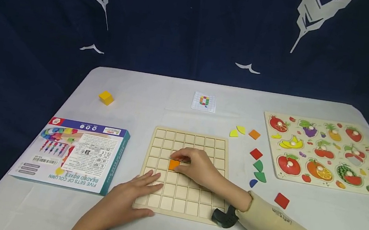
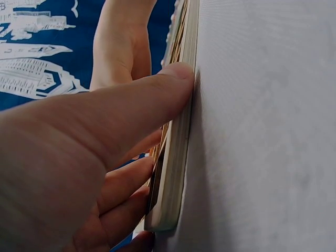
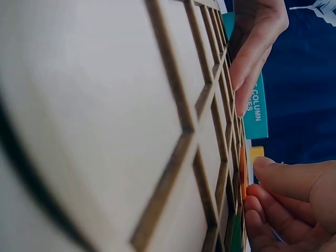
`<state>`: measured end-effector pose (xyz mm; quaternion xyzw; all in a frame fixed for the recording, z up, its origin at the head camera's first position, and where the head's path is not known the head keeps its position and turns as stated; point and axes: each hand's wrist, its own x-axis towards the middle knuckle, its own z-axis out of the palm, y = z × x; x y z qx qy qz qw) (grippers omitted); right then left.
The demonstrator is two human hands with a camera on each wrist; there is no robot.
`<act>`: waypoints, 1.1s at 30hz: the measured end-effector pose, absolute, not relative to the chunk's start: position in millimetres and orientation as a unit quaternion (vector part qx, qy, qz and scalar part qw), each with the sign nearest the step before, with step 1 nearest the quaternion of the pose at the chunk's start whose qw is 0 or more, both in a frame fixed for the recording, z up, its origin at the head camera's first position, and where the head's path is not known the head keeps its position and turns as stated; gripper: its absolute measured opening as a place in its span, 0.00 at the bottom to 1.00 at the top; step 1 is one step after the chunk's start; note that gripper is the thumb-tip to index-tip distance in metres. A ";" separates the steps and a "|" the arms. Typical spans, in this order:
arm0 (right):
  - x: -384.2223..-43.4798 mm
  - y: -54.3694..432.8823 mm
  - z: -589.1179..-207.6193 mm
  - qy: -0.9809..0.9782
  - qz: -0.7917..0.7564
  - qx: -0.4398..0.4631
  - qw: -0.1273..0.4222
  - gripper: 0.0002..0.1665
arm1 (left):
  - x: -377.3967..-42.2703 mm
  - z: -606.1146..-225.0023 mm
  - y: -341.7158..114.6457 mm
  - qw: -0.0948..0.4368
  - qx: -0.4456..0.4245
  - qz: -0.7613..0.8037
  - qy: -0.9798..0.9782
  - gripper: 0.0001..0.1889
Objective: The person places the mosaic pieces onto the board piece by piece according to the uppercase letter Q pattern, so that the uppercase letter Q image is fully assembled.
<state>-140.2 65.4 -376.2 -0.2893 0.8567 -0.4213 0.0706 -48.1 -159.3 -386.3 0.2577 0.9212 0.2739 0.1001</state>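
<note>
A pale wooden grid board [image 1: 172, 204] lies on the table in front of me. My right hand [image 1: 200, 167] reaches over it, thumb and index finger pinching an orange square tile [image 1: 173, 165] at a cell left of centre. In the right wrist view the orange tile [image 3: 242, 173] sits low against the grid, with the fingertips right at it. A green piece [image 3: 236, 233] shows on the board there; the right hand hides it in the head view. My left hand [image 1: 128, 197] rests at the board's near left corner, fingers extended over its edge, thumb [image 2: 176, 73] against its side.
Right of the board lie yellow [image 1: 234, 133], orange [image 1: 254, 134], red [image 1: 256, 154], green [image 1: 260, 176] and blue [image 1: 253, 183] pieces. A fruit puzzle board [image 1: 329, 182] is further right. A box [image 1: 70, 154] and yellow cube [image 1: 106, 97] stand left; a pattern card [image 1: 203, 101] lies behind.
</note>
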 end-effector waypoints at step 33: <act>-196.8 219.6 -357.7 0.848 -0.525 0.055 0.046 0.29 | -45.8 -387.4 -158.2 0.091 0.259 0.270 0.923 0.34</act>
